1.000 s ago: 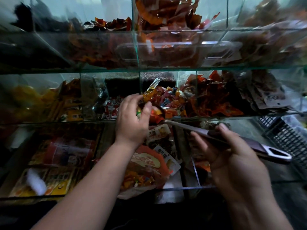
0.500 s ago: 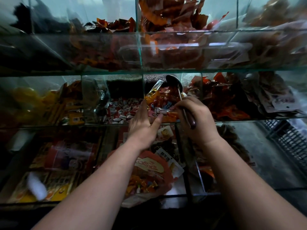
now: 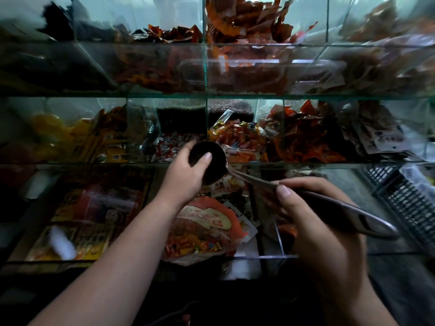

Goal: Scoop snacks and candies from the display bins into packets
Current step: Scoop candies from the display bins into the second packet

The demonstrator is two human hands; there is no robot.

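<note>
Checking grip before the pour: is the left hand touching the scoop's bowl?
Touching. The head view shows the left hand cupping the scoop bowl, thumb pressed on it.

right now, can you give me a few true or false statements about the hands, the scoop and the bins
1. The right hand holds the scoop by its handle. True.
2. The left hand rests flat on the glass bins, away from the scoop. False: it cups the scoop's bowl.
3. The open packet under the left forearm is empty. False: it holds wrapped candies.
4. A dark plastic crate sits at the far right. True.
</note>
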